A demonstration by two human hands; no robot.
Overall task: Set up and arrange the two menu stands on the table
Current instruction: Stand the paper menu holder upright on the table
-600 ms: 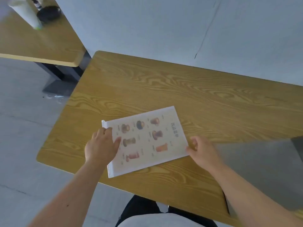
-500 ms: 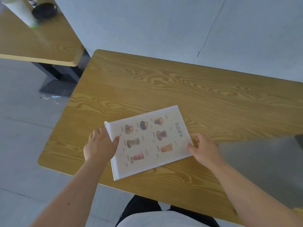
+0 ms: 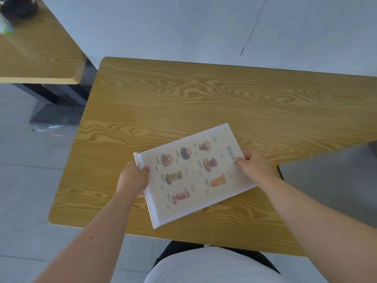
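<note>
- A menu stand, a clear sheet holder carrying a printed drinks menu, sat at the lower centre of the frame, over the near part of a wood-grain table.
- The sheet was turned at an angle, its long edges running from lower left toward upper right; whether it rested on the tabletop or was raised slightly off it could not be told.
- Pictures of cups and glasses showed face up, with a column of characters near its right end; the print was too blurred to read.
- The left hand gripped the sheet's left edge, thumb on top of the menu and fingers tucked underneath, along a thicker ridge there.
- The right hand clasped the right end, thumb pressed on the printed face near the characters, the other fingers behind the sheet.
- Both bare forearms reached in from the bottom corners of the frame.
- A flat grey panel lay at the right edge of the frame, just beside the right wrist; what it was could not be told.
- A second wooden table stood at the upper left, with a dark round object at its far corner.
</note>
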